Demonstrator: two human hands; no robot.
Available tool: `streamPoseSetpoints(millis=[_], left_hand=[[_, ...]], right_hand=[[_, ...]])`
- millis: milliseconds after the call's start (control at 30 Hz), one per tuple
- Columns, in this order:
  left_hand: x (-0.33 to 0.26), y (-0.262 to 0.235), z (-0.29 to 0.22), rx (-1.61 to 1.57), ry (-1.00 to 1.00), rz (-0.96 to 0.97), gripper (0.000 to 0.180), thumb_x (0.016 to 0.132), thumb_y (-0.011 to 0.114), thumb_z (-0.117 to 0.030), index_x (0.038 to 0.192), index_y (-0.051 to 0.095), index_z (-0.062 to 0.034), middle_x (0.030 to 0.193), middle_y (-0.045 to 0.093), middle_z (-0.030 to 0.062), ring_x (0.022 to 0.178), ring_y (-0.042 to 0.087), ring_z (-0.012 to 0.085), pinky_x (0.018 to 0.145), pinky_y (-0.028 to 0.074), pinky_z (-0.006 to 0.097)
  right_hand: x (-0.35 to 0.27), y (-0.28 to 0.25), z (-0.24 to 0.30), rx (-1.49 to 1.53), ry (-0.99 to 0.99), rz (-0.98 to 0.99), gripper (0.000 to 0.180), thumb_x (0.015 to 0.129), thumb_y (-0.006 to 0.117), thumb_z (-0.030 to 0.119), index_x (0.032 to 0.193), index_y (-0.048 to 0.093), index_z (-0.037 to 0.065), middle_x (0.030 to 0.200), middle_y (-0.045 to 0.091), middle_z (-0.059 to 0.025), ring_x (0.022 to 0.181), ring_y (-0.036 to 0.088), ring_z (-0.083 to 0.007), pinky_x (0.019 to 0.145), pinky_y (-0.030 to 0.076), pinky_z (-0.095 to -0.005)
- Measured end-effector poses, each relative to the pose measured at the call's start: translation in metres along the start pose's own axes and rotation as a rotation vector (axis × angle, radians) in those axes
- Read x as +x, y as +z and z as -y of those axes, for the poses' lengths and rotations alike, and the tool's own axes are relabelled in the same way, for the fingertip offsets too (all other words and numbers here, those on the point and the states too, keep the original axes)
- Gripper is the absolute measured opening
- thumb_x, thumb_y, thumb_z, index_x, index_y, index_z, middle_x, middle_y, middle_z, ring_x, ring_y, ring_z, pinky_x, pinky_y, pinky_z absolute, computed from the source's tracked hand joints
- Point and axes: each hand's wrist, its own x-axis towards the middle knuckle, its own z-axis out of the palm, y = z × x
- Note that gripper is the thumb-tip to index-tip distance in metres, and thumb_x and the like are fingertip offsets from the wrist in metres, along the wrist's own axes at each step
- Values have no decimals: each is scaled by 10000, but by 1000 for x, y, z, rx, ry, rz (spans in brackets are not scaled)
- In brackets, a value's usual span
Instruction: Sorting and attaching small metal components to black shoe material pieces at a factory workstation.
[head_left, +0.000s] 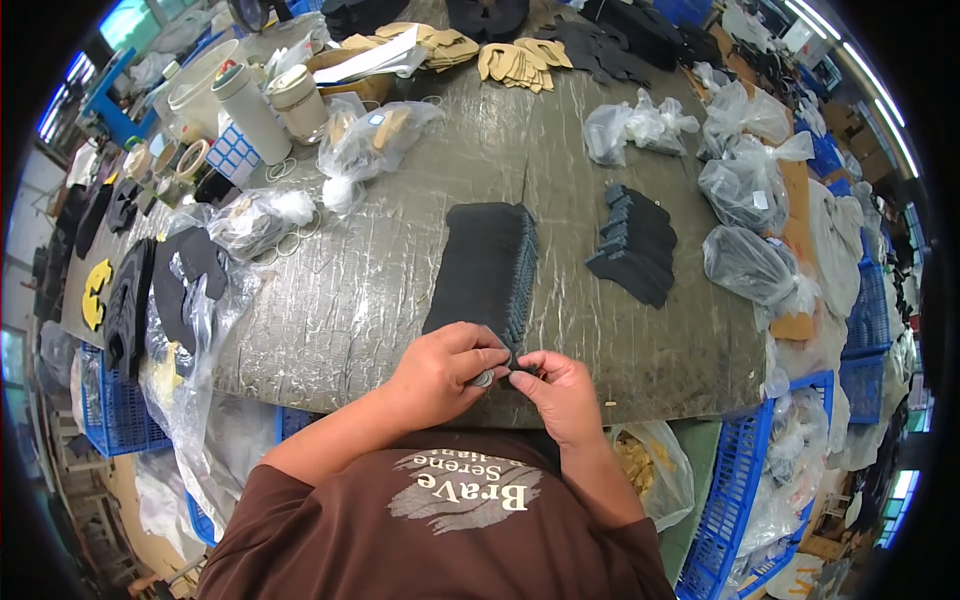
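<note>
Both hands meet near the table's front edge, at the near end of a long overlapping row of dark fabric pieces (475, 255) with blue-grey edges along its right side. My left hand (440, 370) is closed, pinching a small dark piece (514, 362) at that end. A small round silvery thing (484, 378) shows at its fingers; its kind is unclear. My right hand (562, 395) pinches the same dark piece from the right, thumb against fingers. A shorter fanned stack of similar dark pieces (645, 250) lies farther right, apart from both hands.
Clear plastic bags (745, 185) line the table's right side; more bags and jars (298, 100) stand at the left back. Tan cut pieces (515, 62) lie at the far edge. Blue crates (728, 490) flank me below the grey-brown tabletop (330, 330).
</note>
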Motion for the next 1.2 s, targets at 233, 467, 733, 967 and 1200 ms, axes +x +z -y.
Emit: streamPoseSetpoints(millis=[233, 467, 733, 967, 1200], left_hand=[[-10, -15, 0, 138, 106, 146, 375, 546, 708, -26, 915, 636, -28, 884, 637, 107, 776, 632, 286, 615, 530, 357], [-25, -13, 33, 113, -431, -322, 102, 753, 668, -50, 812, 594, -11, 731, 615, 106, 621, 605, 191, 548, 480, 287], [-19, -48, 46, 346, -236, -530, 139, 714, 652, 22, 814, 587, -49, 700, 564, 100, 563, 547, 241, 515, 439, 322], [-27, -1, -17, 90, 42, 110, 322, 640, 699, -20, 948, 613, -55, 857, 607, 85, 719, 616, 261, 574, 502, 351], [-45, -14, -3, -165, -411, -11, 182, 723, 726, -50, 886, 647, -28, 855, 638, 83, 736, 603, 172, 655, 477, 302]], right_hand=[[0, 14, 8, -531, -126, 29, 142, 788, 670, 45, 923, 666, 2, 814, 654, -21, 756, 569, -52, 682, 462, -211], [1, -13, -4, -404, -9, -32, 161, 811, 661, 69, 951, 641, -9, 717, 605, 9, 605, 513, -32, 536, 401, -188], [-5, -5, 2, -1444, -542, -451, 264, 750, 704, 236, 952, 661, 72, 830, 613, -111, 672, 604, -259, 614, 476, -346], [-19, 16, -17, -271, -101, -68, 144, 908, 568, 98, 951, 631, -24, 816, 618, 11, 703, 499, -10, 599, 401, -181], [-42, -12, -42, -211, -46, -85, 127, 913, 556, 81, 942, 613, -29, 821, 616, 14, 717, 503, -13, 667, 420, -182]])
